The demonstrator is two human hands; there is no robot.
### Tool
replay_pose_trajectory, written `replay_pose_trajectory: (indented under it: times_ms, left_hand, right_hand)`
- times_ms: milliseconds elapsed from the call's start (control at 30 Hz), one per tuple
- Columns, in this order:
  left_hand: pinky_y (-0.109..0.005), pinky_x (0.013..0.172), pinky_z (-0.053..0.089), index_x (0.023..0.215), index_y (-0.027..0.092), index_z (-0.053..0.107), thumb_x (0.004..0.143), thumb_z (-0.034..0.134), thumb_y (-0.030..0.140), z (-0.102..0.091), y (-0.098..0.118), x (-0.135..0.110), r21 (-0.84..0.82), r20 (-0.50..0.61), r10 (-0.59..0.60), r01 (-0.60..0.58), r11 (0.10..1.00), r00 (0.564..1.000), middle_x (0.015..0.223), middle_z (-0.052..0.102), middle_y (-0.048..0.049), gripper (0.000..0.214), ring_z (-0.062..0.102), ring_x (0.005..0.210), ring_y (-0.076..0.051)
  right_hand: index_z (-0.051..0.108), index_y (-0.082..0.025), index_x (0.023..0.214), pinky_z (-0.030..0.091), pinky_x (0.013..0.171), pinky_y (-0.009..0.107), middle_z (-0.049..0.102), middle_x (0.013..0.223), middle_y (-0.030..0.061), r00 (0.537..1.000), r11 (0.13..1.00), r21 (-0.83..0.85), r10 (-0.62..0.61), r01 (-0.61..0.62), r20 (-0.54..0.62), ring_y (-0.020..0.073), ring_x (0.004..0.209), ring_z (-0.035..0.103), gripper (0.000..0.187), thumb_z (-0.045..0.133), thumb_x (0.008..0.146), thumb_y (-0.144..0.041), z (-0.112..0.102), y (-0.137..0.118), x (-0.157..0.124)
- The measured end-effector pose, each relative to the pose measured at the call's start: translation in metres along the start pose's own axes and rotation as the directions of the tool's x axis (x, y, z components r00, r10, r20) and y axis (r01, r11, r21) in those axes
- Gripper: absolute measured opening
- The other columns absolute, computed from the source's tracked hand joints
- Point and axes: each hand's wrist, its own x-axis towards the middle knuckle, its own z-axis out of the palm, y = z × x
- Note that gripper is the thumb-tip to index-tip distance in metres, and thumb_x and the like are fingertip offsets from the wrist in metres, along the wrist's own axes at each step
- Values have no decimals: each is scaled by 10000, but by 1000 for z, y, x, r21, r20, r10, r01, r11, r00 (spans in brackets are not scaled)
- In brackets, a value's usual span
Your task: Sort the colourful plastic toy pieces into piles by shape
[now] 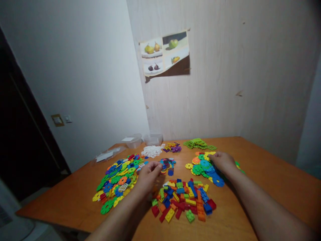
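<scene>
My left hand (pixel 149 174) hovers above the table between a big heap of coloured flat gear-shaped discs (pixel 116 180) and a pile of coloured building bricks (pixel 184 199). Its fingers are curled and pinched together near a small cluster of dark and blue pieces (pixel 167 164); what they hold I cannot make out. My right hand (pixel 222 161) rests with bent fingers on a second pile of green, blue and yellow discs (pixel 204 166). Whether it grips a disc is hidden.
The orange wooden table (pixel 263 180) stands against a pale wall. At its back lie white lattice pieces (pixel 151 151), small purple and yellow pieces (pixel 172 147), green pieces (pixel 198 144) and two clear plastic tubs (pixel 142 139). A lid (pixel 107 154) lies at the left.
</scene>
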Motion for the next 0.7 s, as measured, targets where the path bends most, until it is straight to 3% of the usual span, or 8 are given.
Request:
replay_pose_trajectory:
  times_ms: [233,367,567,700]
  left_hand:
    - [-280,684,488,787,199,656,756,771,627,-4,-4,0,-88,-49,-25,21,996,998,753,676,-23,445,634,706,-172]
    - [-265,658,475,791,196,662,758,761,610,-19,3,-3,-30,-72,-8,6,1000,997,769,680,-19,427,616,709,-167]
    - [-258,660,461,831,183,671,750,744,611,-76,17,-3,80,-169,21,-7,997,985,766,650,-3,442,573,703,-152]
    - [-280,711,472,828,177,692,738,729,518,-126,9,0,271,-263,65,9,962,963,769,680,-10,355,592,729,-169]
  right_hand:
    - [570,-225,569,273,544,317,625,541,75,999,999,-2,40,-40,-14,186,520,532,407,506,929,-404,-7,-1,-1]
    - [616,-218,618,303,549,308,661,582,85,999,999,21,27,-27,-33,197,547,563,369,491,917,-395,-12,-5,-4]
    - [691,-221,799,361,615,312,715,759,89,991,991,67,-107,112,-78,237,723,622,354,501,886,-507,-11,-25,-20]
    - [690,-248,865,356,616,309,706,757,52,975,971,87,-221,223,-32,230,716,629,389,483,904,-575,-6,-43,-41]
